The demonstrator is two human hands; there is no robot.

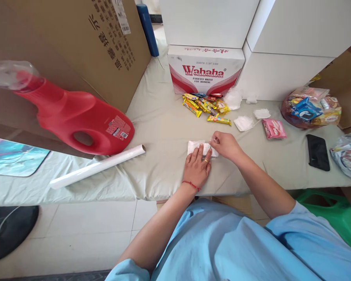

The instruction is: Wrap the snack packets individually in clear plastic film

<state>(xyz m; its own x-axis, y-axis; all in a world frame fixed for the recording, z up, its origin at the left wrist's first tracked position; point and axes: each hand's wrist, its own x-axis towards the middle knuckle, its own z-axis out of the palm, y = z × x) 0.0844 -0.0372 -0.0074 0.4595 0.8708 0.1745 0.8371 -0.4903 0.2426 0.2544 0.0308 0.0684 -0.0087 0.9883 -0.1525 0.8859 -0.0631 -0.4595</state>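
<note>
A small white rectangular packet lies flat on the cloth-covered table in front of me. My left hand, with a ring and a red string bracelet, rests on it, fingers spread and pressing down. At the packet's right end is my right hand, its fingers pinched together at the edge; what is between the fingertips is too small to make out. Beyond the hands lie a yellow snack bar and a pile of small wrapped snacks. White folded pads and a pink packet are to the right.
On the left, a red detergent bottle and a white roll lie near a large cardboard box. A Wahaha carton stands at the back. Rightward are a filled snack bowl and a black phone-like object.
</note>
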